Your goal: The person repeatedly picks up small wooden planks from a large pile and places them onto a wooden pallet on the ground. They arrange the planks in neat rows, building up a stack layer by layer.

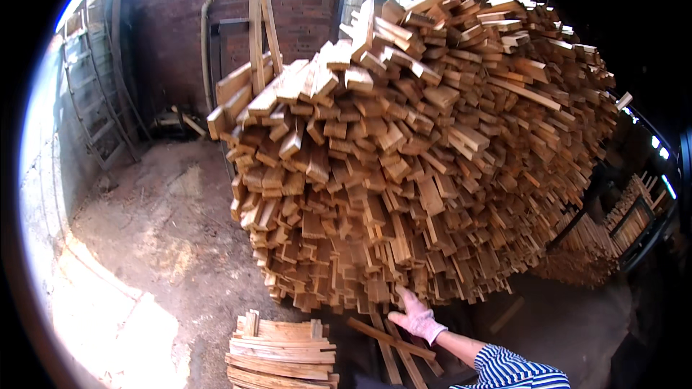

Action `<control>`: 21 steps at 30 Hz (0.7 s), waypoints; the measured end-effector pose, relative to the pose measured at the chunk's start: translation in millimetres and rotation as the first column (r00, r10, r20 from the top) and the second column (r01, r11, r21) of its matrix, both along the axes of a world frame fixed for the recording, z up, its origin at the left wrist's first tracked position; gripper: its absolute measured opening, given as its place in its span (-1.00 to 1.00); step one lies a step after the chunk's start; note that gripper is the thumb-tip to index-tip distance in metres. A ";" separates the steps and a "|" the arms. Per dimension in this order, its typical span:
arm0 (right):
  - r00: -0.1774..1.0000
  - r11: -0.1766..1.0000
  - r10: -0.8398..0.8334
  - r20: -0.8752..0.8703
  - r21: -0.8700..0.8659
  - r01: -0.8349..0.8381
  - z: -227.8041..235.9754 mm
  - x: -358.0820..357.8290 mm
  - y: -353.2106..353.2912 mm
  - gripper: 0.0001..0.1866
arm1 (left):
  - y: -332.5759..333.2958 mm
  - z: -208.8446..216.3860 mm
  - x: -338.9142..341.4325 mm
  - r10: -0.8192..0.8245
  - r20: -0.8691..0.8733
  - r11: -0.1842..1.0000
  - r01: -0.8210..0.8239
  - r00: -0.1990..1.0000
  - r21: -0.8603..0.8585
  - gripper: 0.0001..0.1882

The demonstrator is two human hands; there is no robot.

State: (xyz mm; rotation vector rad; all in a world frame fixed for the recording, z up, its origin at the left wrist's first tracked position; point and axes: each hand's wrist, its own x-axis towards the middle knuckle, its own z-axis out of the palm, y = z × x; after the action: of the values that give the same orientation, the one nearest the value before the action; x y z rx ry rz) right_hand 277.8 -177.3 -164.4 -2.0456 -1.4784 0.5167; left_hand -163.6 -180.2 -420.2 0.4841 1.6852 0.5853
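My right hand (418, 319), in a pale pink glove, reaches out from the lower right. Its fingers stretch toward the low front of a huge stack of sawn wood pieces (404, 166), with the thumb held apart on the left. I see nothing in its grasp; whether the fingertips touch the stack I cannot tell. Just below the hand, a few loose wooden strips (393, 338) lie at angles on the ground. My left hand is out of view.
A smaller bundle of stacked slats (281, 353) sits at the lower left of the big stack. A ladder (97, 101) leans by the left wall. Two tall planks (257, 21) stand against the stack's left end, before a brick wall (169, 14). More wood (584, 245) lies far right.
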 end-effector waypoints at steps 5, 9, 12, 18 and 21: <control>0.979 0.878 0.133 0.153 0.441 -0.188 145.5 13.3 102.7 -0.04 | 62.6 62.9 -10.4 -0.023 -0.121 0.927 0.067 0.992 0.369 -0.68; 0.934 0.582 0.066 0.352 0.747 -0.323 260.5 56.6 158.9 -0.04 | 154.2 208.1 42.1 -0.033 -0.170 0.700 0.144 0.985 0.699 -0.58; 0.869 0.470 -0.093 0.486 0.791 -0.392 350.3 101.4 185.0 0.00 | 236.1 385.2 110.2 -0.198 0.020 0.438 0.070 0.980 0.896 -0.45; 0.865 0.358 -0.184 0.468 0.851 -0.384 463.0 160.2 251.7 -0.06 | 370.4 636.6 227.7 -0.426 -0.224 -0.070 0.215 0.876 0.974 -0.47; 0.806 0.461 -0.286 0.519 0.812 -0.359 492.7 172.7 275.4 -0.06 | 437.8 706.6 295.4 -0.485 -0.262 -0.144 0.219 0.834 0.965 -0.38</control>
State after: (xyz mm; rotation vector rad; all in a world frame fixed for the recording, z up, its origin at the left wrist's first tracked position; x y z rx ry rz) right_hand 450.5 98.1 328.3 -1.2647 -1.5951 -0.9010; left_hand 131.8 257.6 286.4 1.8760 0.4567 1.3615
